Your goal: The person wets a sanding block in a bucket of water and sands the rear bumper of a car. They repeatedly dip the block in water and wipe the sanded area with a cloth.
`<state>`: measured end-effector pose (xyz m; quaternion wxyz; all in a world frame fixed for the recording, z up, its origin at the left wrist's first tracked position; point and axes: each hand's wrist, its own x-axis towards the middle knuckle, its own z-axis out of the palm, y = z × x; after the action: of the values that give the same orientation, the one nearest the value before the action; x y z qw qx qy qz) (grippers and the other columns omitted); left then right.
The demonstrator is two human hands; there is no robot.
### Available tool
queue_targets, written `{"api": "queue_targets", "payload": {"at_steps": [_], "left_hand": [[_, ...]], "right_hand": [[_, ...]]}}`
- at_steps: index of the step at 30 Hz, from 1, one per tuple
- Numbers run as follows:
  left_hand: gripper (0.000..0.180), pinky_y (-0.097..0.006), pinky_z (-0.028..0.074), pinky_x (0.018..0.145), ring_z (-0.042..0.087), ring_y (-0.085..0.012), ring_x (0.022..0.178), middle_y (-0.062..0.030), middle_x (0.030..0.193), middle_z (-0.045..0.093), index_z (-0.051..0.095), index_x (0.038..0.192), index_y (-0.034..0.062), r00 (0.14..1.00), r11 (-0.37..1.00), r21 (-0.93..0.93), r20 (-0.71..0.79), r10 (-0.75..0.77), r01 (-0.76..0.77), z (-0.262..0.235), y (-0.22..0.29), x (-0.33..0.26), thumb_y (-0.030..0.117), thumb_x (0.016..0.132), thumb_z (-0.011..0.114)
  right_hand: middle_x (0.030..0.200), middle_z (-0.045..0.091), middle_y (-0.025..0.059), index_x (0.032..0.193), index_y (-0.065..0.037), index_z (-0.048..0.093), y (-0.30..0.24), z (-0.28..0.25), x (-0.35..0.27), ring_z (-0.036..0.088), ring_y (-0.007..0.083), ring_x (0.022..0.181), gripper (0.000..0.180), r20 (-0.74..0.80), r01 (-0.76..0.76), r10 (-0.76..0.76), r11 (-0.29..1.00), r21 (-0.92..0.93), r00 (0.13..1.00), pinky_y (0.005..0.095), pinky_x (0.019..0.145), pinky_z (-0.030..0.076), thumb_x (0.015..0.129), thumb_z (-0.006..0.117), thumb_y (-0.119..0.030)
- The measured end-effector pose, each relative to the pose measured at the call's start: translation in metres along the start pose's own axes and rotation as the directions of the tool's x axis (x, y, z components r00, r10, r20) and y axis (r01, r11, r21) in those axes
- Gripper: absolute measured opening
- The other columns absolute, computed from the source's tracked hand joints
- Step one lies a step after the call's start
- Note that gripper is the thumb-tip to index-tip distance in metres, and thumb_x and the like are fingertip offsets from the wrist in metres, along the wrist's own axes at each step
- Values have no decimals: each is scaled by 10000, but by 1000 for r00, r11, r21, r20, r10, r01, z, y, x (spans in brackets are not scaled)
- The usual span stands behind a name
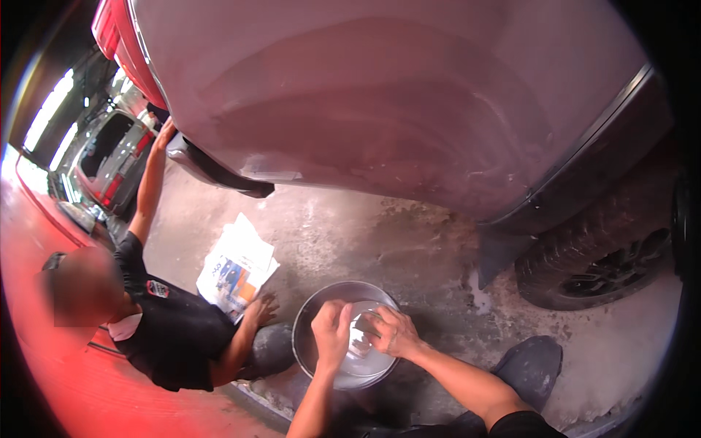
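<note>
Both of my hands are over a round metal basin (pixel 298 321) of cloudy whitish liquid on the floor. My left hand (pixel 332 334) is closed at the basin's left side, its fingers curled in, and whatever may be inside them is hidden. My right hand (pixel 392 332) has its fingers bent around a small dark, flat piece (pixel 371 323) whose kind I cannot make out. A bright white patch (pixel 358 339) shows between the hands, perhaps a reflection on the liquid.
A dull reddish-grey vehicle body panel (pixel 365 109) rises ahead, with a wheel (pixel 613 270) at right. To my left a person in a black shirt (pixel 175 328) crouches, one hand on the vehicle's corner, the other by printed paper sheets (pixel 237 266). Another car (pixel 109 157) stands behind.
</note>
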<state>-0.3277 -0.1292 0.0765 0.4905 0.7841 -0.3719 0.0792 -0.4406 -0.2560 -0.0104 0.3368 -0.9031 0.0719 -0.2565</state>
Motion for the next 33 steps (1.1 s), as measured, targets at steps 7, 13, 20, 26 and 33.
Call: {"api": "queue_targets", "payload": {"at_steps": [7,13,20,26,33], "left_hand": [[687,-295,425,551,564,-105,538,-32,550,606,653,606,17,986,987,-157,-166,-10,-16,-33,118,167,433,1143,552],[689,-287,296,372,410,-109,375,-13,487,465,501,599,99,972,939,-339,-235,-21,-62,-75,181,281,564,1102,574],[766,-305,302,351,431,-111,375,-11,475,462,512,561,60,982,945,-325,-189,-23,-40,-25,229,251,645,1044,617],[706,-349,272,449,309,-68,516,40,495,366,523,541,4,987,933,-328,-103,120,-148,38,264,203,430,1078,696],[687,-319,368,450,445,-83,465,8,462,481,582,565,5,988,898,-437,114,100,-40,50,253,176,459,1067,699]], "right_hand": [[1144,625,145,1348,-98,668,7,3,-1,662,353,1115,499,64,-25,24,1000,14,998,514,884,577,910,751,-323],[1104,663,129,1286,-57,726,-2,-13,4,693,334,1016,481,-3,32,-32,998,53,999,457,840,597,857,802,-263],[1051,645,131,1287,-52,695,8,-5,7,686,340,972,507,-79,99,-91,990,101,993,482,790,598,829,797,-244],[1054,649,148,1283,-38,699,7,-3,7,691,360,966,507,-83,72,-62,990,125,995,488,805,597,827,796,-238],[1059,650,150,1301,-59,709,10,-8,3,699,372,970,515,-46,48,-44,994,103,998,489,815,595,827,793,-241]]}}
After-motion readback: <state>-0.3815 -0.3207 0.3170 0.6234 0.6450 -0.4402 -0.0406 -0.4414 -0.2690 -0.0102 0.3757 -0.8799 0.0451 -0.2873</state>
